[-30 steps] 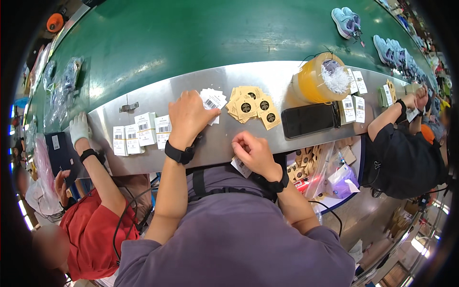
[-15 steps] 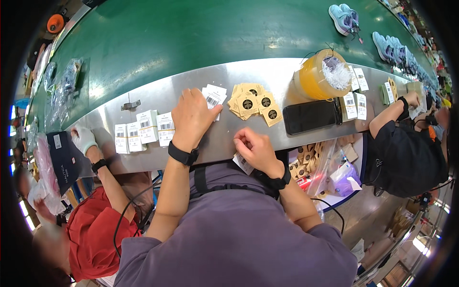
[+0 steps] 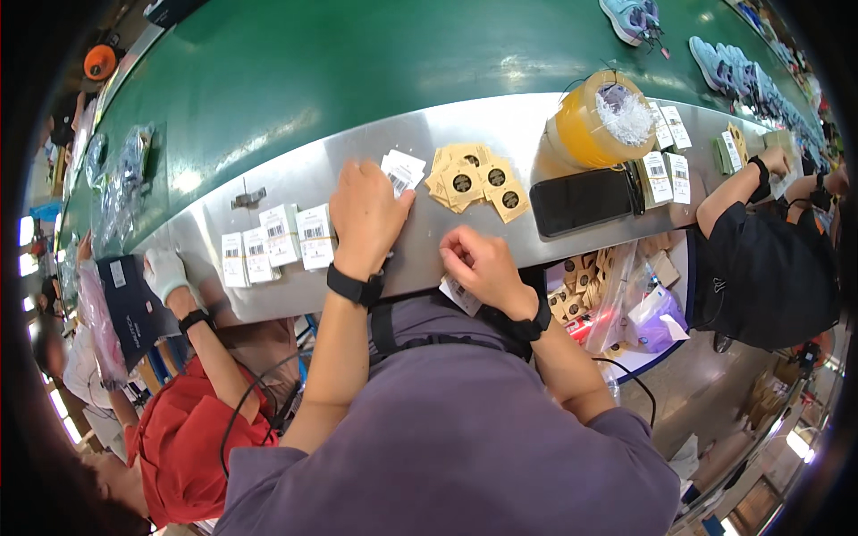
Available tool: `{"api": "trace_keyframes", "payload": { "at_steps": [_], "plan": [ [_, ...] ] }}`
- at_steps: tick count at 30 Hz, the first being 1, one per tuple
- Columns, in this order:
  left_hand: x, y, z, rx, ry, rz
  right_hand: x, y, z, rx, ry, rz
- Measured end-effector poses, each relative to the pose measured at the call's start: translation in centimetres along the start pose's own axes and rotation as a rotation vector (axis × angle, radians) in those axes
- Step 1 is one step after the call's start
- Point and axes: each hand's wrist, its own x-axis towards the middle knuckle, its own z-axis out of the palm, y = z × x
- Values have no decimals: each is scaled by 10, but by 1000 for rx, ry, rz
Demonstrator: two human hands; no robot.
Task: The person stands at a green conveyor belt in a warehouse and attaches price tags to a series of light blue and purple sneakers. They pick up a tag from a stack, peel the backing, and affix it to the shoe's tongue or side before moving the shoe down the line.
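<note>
My left hand (image 3: 366, 219) is over the metal table edge, its fingers curled down and their tips hidden. Loose white barcode tags (image 3: 404, 170) lie fanned out just past its thumb. Lower and to the right, my right hand (image 3: 480, 265) is closed, palm inward, around a small bunch of white tags (image 3: 459, 294) that juts out below it near my waist. Tan square tags (image 3: 478, 181) with black round prints lie in a loose heap beyond my right hand. Left of my left hand stand several stacks of white barcode tags (image 3: 280, 234).
A black phone (image 3: 583, 203) lies right of the tan tags, beside a big yellow tape roll (image 3: 585, 125). Beyond is a green belt (image 3: 357, 71) with light-blue shoes (image 3: 628, 20). A co-worker's gloved hand (image 3: 165, 272) is at left; another person (image 3: 760, 268) works at right. A bin (image 3: 657, 357) holds tan tags.
The whole view has shifted slightly. My hands keep nearly the same pose over the tags. The co-worker's gloved hand at the left has turned and moved a little.
</note>
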Motion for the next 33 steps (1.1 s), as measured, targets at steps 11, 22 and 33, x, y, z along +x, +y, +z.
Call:
{"api": "trace_keyframes", "payload": {
  "at_steps": [11, 22, 33],
  "plan": [
    [51, -25, -6, -46, 13, 95, 1, -2, -3, 56, -25, 39],
    [59, -25, -4, -73, -14, -66, -1, 2, -1, 28, -16, -7],
    [63, -23, -7, -63, 71, 52, -1, -2, -1, -3, 1, -14]
  ]
}}
